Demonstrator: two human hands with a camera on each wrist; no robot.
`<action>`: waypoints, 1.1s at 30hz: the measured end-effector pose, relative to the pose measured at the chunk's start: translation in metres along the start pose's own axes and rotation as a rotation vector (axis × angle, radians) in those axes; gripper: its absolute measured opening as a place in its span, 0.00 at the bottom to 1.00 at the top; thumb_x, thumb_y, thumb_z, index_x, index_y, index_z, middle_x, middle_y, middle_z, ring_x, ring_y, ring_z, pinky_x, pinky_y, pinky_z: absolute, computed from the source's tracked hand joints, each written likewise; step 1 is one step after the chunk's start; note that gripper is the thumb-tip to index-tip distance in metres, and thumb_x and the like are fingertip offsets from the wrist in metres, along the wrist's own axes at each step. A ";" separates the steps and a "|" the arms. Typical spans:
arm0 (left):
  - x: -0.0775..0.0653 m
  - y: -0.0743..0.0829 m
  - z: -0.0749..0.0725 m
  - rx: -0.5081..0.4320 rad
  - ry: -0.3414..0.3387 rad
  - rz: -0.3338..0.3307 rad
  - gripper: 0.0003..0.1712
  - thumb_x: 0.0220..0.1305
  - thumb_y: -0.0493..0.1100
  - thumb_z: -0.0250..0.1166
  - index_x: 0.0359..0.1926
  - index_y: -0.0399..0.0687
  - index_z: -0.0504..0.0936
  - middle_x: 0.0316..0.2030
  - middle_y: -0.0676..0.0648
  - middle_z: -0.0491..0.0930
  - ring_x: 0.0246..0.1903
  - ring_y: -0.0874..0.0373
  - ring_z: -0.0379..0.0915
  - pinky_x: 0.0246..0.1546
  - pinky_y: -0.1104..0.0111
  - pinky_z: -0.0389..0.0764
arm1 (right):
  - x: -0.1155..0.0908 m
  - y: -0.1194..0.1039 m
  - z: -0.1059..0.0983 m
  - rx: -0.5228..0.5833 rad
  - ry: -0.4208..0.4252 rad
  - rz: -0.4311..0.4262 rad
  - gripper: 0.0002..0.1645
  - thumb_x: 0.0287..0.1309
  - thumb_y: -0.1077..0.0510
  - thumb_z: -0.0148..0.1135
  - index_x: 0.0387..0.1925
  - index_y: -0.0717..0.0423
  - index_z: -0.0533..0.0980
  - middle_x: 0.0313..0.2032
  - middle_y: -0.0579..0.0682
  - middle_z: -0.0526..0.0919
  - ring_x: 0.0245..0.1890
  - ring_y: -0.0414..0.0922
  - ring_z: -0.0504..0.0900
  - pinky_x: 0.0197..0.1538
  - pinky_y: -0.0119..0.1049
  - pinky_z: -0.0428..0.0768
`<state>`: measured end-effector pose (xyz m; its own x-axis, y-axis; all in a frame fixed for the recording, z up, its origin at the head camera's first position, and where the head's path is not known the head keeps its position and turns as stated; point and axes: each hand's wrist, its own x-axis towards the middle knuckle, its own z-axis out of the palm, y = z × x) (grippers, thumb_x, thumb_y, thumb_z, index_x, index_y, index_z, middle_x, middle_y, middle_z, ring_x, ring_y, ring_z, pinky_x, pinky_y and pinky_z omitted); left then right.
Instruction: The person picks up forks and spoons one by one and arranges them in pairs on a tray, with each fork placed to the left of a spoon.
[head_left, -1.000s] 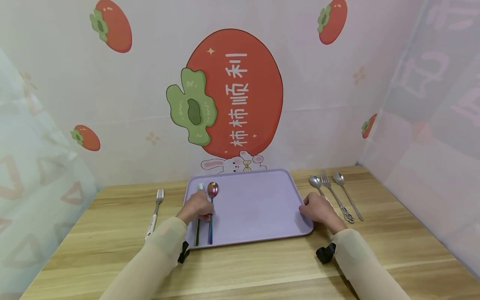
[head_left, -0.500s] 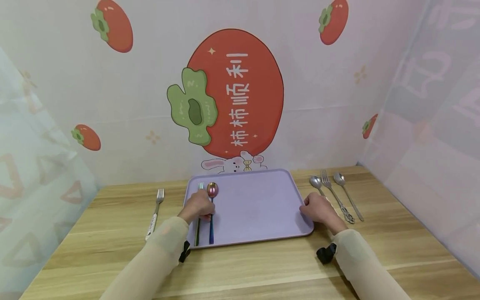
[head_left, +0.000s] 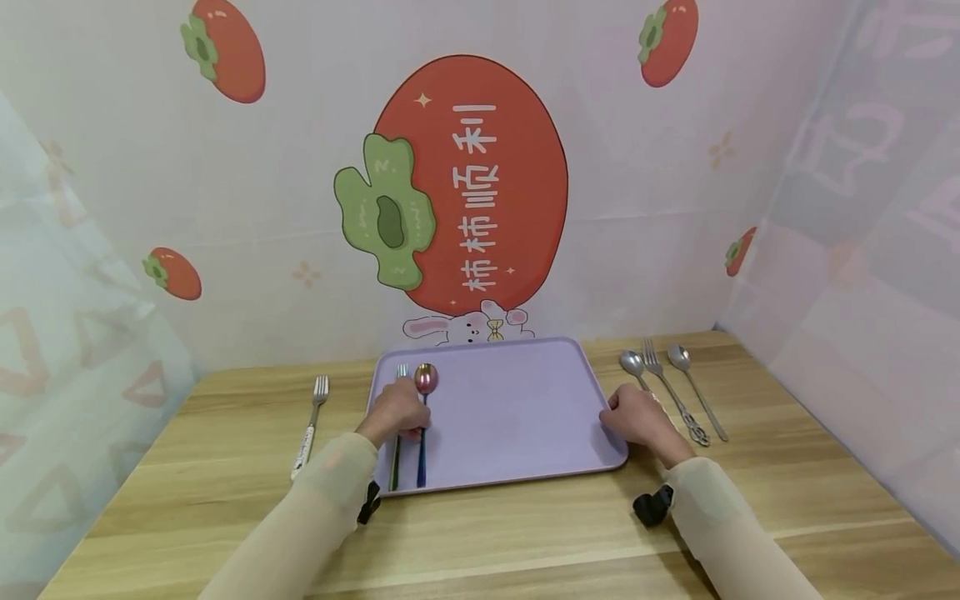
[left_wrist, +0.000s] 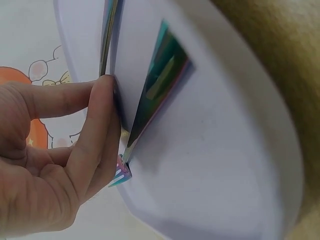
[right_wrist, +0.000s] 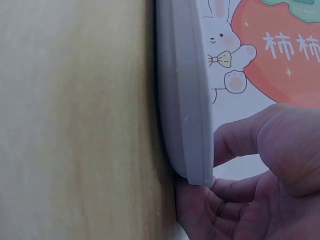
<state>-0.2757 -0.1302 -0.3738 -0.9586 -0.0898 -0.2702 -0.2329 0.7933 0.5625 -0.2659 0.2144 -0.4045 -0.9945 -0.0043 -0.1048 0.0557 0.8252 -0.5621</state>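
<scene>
A lilac tray [head_left: 517, 408] lies on the wooden table. Toward its left side rest an iridescent fork [head_left: 393, 471] and, to the right of that, an iridescent spoon [head_left: 425, 379] with a pinkish bowl. My left hand [head_left: 397, 410] reaches over the fork and pinches the spoon's handle [left_wrist: 109, 37] between thumb and fingers; the fork's handle [left_wrist: 159, 75] lies beside those fingers in the left wrist view. At the tray's right rim [right_wrist: 192, 100], my right hand [head_left: 637, 417] grips the edge, thumb on top and fingers below.
Left of the tray lies a fork [head_left: 309, 429] with a white patterned handle. To the right are a spoon [head_left: 632, 363], an ornate fork [head_left: 675, 396] and a plain spoon [head_left: 697, 392]. A printed cloth wall [head_left: 637, 208] rises behind the table.
The spoon shifts very slightly under the left hand. Both hands otherwise keep their places, and the tray stays put.
</scene>
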 end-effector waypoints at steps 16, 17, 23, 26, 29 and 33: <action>0.001 -0.004 -0.002 -0.006 0.010 0.039 0.07 0.47 0.29 0.63 0.29 0.34 0.73 0.19 0.40 0.79 0.16 0.54 0.78 0.19 0.67 0.79 | 0.002 0.001 0.000 -0.002 0.001 0.000 0.18 0.51 0.61 0.55 0.11 0.52 0.61 0.12 0.46 0.64 0.14 0.41 0.67 0.17 0.31 0.65; 0.001 -0.004 -0.002 -0.005 0.009 0.038 0.07 0.47 0.29 0.63 0.29 0.34 0.73 0.19 0.40 0.79 0.16 0.54 0.78 0.20 0.67 0.79 | 0.002 0.001 0.000 -0.003 0.001 0.001 0.18 0.51 0.61 0.55 0.11 0.52 0.61 0.12 0.46 0.64 0.14 0.41 0.68 0.17 0.31 0.65; 0.000 -0.003 -0.003 -0.009 0.011 0.029 0.08 0.46 0.29 0.63 0.29 0.34 0.72 0.19 0.40 0.78 0.16 0.54 0.78 0.20 0.67 0.79 | 0.003 0.001 -0.001 -0.011 0.003 -0.002 0.19 0.51 0.61 0.55 0.10 0.52 0.61 0.12 0.45 0.63 0.14 0.41 0.68 0.17 0.31 0.65; 0.000 -0.001 -0.003 -0.002 0.014 0.034 0.08 0.47 0.30 0.63 0.29 0.35 0.72 0.19 0.40 0.78 0.16 0.54 0.78 0.20 0.67 0.79 | 0.003 0.001 -0.002 -0.014 0.006 -0.004 0.19 0.51 0.60 0.55 0.10 0.52 0.61 0.12 0.45 0.63 0.14 0.41 0.67 0.17 0.31 0.65; -0.001 0.000 -0.002 0.015 0.014 0.039 0.08 0.47 0.31 0.64 0.29 0.35 0.73 0.19 0.41 0.79 0.16 0.54 0.78 0.21 0.67 0.79 | 0.002 0.001 -0.003 -0.012 0.003 -0.004 0.19 0.51 0.61 0.55 0.10 0.52 0.61 0.11 0.45 0.62 0.14 0.41 0.67 0.17 0.30 0.65; -0.001 -0.001 -0.002 0.019 0.020 0.036 0.08 0.46 0.30 0.64 0.28 0.35 0.72 0.18 0.41 0.78 0.16 0.54 0.78 0.20 0.67 0.79 | 0.001 0.000 -0.002 -0.003 -0.001 -0.004 0.18 0.51 0.61 0.55 0.11 0.52 0.61 0.12 0.45 0.63 0.14 0.41 0.67 0.18 0.31 0.66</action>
<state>-0.2750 -0.1318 -0.3728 -0.9695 -0.0724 -0.2342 -0.1947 0.8075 0.5568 -0.2672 0.2153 -0.4028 -0.9946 -0.0080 -0.1037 0.0518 0.8268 -0.5600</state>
